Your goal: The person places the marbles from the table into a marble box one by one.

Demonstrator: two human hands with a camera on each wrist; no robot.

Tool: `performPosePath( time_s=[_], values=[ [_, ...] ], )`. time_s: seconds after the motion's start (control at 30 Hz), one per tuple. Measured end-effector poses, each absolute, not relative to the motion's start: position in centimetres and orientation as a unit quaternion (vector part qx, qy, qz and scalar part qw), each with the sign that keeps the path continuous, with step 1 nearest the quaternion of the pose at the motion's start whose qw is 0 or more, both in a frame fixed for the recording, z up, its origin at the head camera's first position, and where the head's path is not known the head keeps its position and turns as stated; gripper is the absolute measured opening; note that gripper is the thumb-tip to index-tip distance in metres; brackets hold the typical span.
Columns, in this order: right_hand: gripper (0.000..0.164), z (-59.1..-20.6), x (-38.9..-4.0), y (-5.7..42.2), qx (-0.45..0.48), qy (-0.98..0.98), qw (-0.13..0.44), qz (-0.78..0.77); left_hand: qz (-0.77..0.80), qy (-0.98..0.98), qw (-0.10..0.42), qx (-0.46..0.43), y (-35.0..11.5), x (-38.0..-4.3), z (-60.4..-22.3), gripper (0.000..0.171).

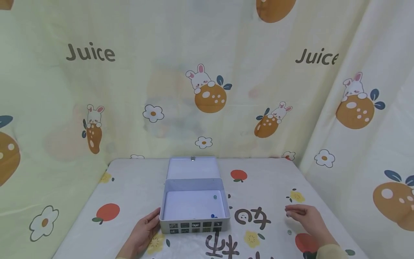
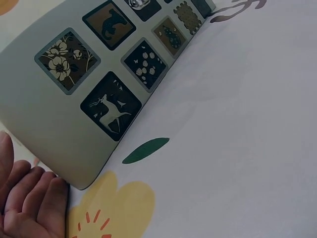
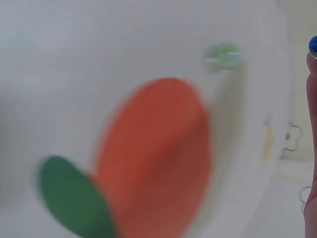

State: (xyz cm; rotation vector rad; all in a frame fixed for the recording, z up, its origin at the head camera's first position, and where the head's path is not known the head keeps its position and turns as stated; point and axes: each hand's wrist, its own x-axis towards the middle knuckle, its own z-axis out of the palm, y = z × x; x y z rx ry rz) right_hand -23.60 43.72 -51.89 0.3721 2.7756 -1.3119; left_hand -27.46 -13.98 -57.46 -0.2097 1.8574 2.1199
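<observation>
A pale metal box [image 1: 162, 201] stands on the table with its lid [image 1: 193, 168] raised at the back. Inside, on the right, lie a green glass marble [image 1: 215, 197] and blue marbles [image 1: 212, 216] close to the front wall. My left hand [image 1: 144, 232] rests at the box's left side, fingers against its front left corner. Over the right part of the table, my right hand [image 1: 305, 219] pinches a blue marble [image 3: 313, 45] between thumb and fingertips. A clear green marble [image 3: 225, 57] lies on the tablecloth below that hand, near a printed red fruit.
The white tablecloth [image 1: 129, 180] carries printed fruit, flowers and dark lettering. Small patterned squares [image 2: 111, 105] decorate the box's front. A curtain [image 1: 129, 90] with rabbits and oranges hangs behind the table and along both sides.
</observation>
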Motion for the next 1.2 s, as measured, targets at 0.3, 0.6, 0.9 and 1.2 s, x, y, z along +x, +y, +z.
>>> performPosePath(
  time_s=[0.3,0.6,0.9,1.2],
  values=[
    [0.035,-49.6,-25.7,41.7,0.041,0.898,-0.023,-0.437,0.745,0.644,0.158,-0.073,-14.2,-27.4,-57.2,0.057],
    [0.025,-47.5,-30.2,30.2,-0.048,0.881,-0.033,-0.470,0.752,0.635,0.160,-0.077,-14.1,-27.4,-57.1,0.057],
    [0.019,-45.5,-33.1,19.4,-0.098,0.862,0.005,-0.497,0.750,0.639,0.157,-0.060,-13.3,-27.0,-57.2,0.060],
    [0.017,-45.7,-33.7,16.3,-0.117,0.856,0.015,-0.503,0.742,0.650,0.153,-0.060,-13.8,-27.3,-57.4,0.060]
  ],
)
